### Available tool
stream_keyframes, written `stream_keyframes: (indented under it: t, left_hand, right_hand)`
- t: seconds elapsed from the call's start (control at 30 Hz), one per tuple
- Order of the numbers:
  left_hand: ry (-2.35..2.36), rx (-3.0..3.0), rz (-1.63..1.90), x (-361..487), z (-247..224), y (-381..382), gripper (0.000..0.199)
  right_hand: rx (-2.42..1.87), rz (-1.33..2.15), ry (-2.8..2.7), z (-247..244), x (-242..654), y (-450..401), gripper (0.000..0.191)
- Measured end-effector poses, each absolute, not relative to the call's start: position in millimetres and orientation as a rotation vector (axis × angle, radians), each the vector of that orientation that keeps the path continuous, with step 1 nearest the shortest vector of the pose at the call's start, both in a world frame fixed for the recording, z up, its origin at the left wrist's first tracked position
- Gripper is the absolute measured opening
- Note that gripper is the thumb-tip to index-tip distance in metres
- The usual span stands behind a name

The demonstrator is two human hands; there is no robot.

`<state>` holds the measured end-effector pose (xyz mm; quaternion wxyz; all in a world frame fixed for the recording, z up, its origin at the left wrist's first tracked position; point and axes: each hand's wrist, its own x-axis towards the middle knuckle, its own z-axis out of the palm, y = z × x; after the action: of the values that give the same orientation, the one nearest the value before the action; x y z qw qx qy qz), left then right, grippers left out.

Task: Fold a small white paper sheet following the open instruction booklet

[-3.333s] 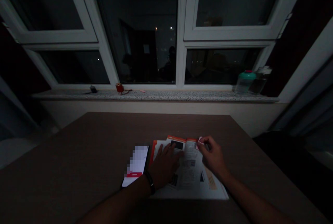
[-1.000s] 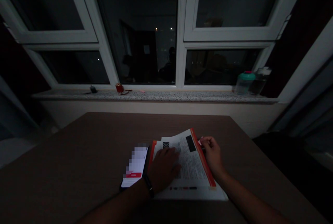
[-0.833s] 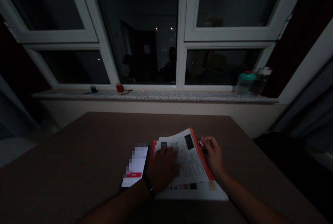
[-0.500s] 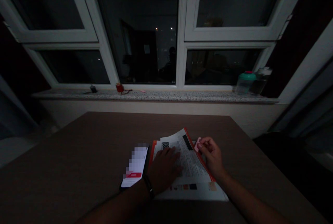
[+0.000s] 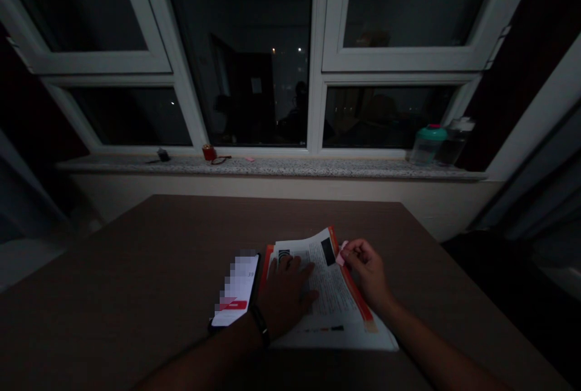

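An open magazine or book [image 5: 333,294] with orange page edges lies on the table, one leaf curling up at its right side. Flat on the printed page rests my left hand [image 5: 288,291], fingers spread, a dark band around its wrist. My right hand [image 5: 367,267] is at the page's right edge, thumb and fingers pinching a small pink slip [image 5: 342,254] that touches the orange border. Whether the slip is paper or a sticky tab is too small to tell. Left of the book is a phone [image 5: 238,291] with its screen lit.
The brown table [image 5: 136,258] reaches toward the granite windowsill [image 5: 281,167]. On the sill are a red jar [image 5: 209,152], a small dark object [image 5: 162,155], a teal-topped container [image 5: 429,144] and a clear bottle [image 5: 455,141]. A dark window stands behind.
The curled leaf has dropped and shifted right, its orange edge now against the pink slip. My left hand's fingers have spread a little; my right hand has barely moved.
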<state>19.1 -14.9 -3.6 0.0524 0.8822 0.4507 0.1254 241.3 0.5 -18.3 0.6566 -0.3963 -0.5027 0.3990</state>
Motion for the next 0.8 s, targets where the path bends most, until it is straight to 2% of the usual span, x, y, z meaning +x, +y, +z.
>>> stream_keyframes:
  t: [0.27,0.53,0.8]
  left_hand:
    - [1.174,2.671,0.534,20.3,-5.5,-12.3,0.045]
    - [1.03,2.294,0.895,18.3,-15.7,-2.0,0.047]
    - [1.089,2.23,0.848,20.1,-13.5,-4.4,0.054]
  right_hand:
    - [-0.809,0.991,-1.212,-22.1,239.3,0.3,0.022]
    - [-0.777,1.043,-1.304,-18.9,236.1,-5.7,0.021]
    - [-0.849,0.983,-1.313,-25.1,231.7,-2.6,0.024]
